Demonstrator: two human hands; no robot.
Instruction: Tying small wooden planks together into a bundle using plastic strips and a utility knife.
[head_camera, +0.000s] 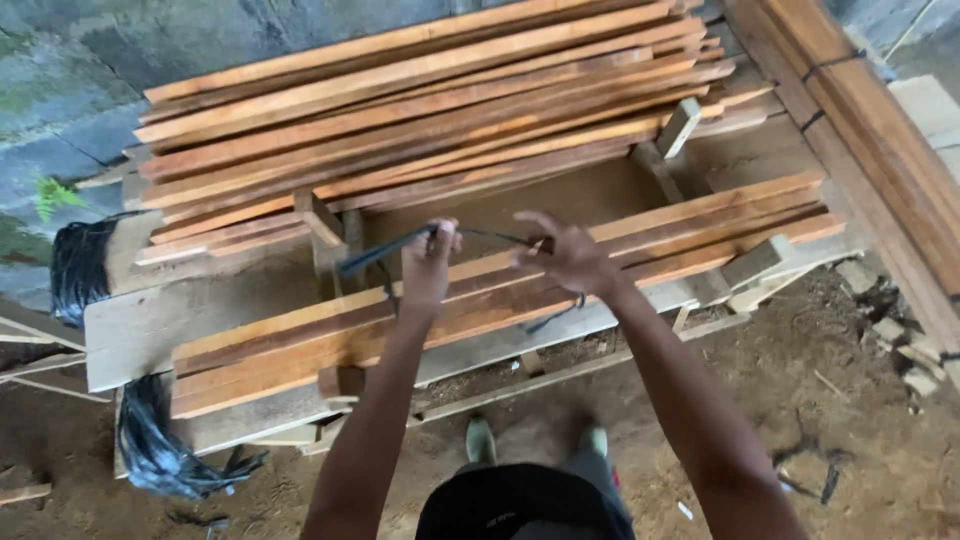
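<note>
Left hand (428, 262) and right hand (568, 256) each grip the thin black plastic strap (385, 252) – pulled taut between them, above the near bundle of long reddish-brown wooden slats (300, 345) – bigger slat stack (400, 110) behind.

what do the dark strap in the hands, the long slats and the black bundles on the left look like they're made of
Strap: thin, flat, dark and limp between the left hand and right hand; probably plastic banding, though blurred.
Slats: bare sawn wood, orange-brown with visible grain, seemingly unpainted.
Black bundles: glossy, crinkled strands, likely plastic strapping or sheet; hard to tell which.
</note>
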